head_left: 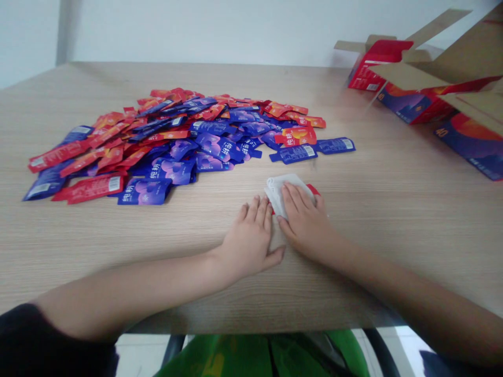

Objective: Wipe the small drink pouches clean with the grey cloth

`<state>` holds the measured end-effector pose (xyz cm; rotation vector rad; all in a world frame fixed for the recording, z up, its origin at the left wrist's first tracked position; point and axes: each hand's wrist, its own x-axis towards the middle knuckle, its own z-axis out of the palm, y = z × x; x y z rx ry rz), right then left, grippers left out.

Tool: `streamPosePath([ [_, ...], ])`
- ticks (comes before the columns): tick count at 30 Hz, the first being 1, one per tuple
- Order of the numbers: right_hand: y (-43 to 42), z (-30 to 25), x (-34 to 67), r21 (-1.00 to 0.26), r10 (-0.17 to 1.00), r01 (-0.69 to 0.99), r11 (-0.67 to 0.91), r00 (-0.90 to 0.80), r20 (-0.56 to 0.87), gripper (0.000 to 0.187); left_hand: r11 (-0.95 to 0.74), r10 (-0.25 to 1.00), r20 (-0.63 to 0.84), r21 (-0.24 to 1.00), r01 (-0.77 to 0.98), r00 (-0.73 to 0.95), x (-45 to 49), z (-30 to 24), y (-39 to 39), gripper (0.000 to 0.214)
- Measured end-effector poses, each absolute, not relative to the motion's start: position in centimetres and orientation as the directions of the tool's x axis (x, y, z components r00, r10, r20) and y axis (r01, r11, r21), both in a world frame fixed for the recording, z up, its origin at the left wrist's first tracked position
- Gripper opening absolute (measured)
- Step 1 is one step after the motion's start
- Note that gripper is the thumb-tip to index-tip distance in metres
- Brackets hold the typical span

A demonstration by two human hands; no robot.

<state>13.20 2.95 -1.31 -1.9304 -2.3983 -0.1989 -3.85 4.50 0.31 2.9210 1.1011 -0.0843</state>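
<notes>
Lightly, the right hand (304, 225) lays spread fingers (293, 198) on a limp white sachet (277, 195) — best pinched by its edge; the left hand (249, 241) lies open, holding nothing.

bright, even, diffuse light, no source in frame. shadows on the tabletop (393, 220) faint and soft-edged, no hard lines. pale wall (236, 31) nearly washed out; floor (137, 353) at bottom edge blown to white. foil sachets (188, 141) carry only small dull glints, fine print slightly smeared. wide-angle bowing toward the edges; cardboard carton (467, 68) at right stretched and softer than centre.
</notes>
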Motion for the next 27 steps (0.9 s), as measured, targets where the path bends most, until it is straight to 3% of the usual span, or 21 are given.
streamPosePath([
  [6,3.9,-1.4,14.7,0.050,0.991,0.999,0.019,-0.026,0.131,0.065,-0.749,0.661,-0.055,-0.002,0.662,0.748,-3.9,0.0,4.5,0.088],
  [13,2.8,-1.2,11.9,0.056,0.944,0.953,0.299,-0.304,0.130,0.061,-0.756,0.653,-0.053,0.018,0.654,0.756,-4.0,0.2,4.6,0.075],
  [21,4.6,-1.0,15.7,-0.003,0.991,1.000,0.013,-0.013,0.135,0.062,-0.751,0.659,-0.068,-0.002,0.660,0.749,-3.9,0.2,4.5,0.088],
  [27,3.1,-1.3,12.2,0.040,0.941,0.954,0.299,-0.301,0.155,0.060,-0.759,0.649,-0.060,0.014,0.651,0.758,-4.0,0.3,4.5,0.076],
])
